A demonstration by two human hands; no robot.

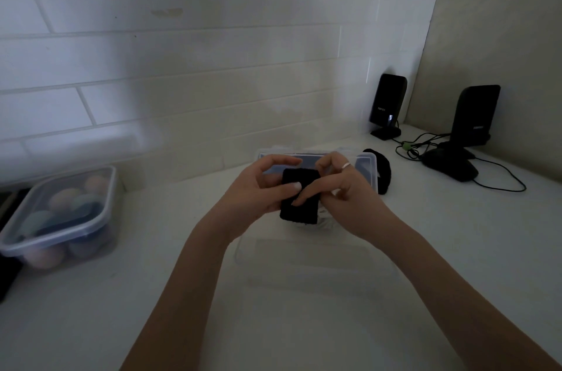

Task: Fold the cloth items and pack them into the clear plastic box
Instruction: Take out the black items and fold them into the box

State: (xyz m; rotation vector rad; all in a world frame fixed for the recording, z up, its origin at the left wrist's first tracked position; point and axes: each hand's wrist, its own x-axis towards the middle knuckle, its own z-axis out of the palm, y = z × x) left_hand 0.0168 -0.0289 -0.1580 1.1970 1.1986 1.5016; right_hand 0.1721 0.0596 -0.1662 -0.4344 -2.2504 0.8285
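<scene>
both hands hold 1 small black cloth (299,199) in the air above the clear plastic box (369,162), which sits on the white worktop (456,234). the left hand (258,188) grips the cloth's left edge, thumb on the front and fingers curled behind. the right hand (337,185), with a ring on 1 finger, lays its forefinger across the front of the cloth while its other fingers bend over the top right corner; it seems to be pinching there, though the dim light makes this hard to confirm.

the cloth looks already folded to a compact rectangle, so this piece seems close to going in. something pale shows under the hands, maybe cloth already packed. a second black cloth (383,171) lies just right of the box, not yet folded, so at least 1 item is left.

the 2 black speakers (387,103) at the back right carry small lettering, too blurred to read.
</scene>
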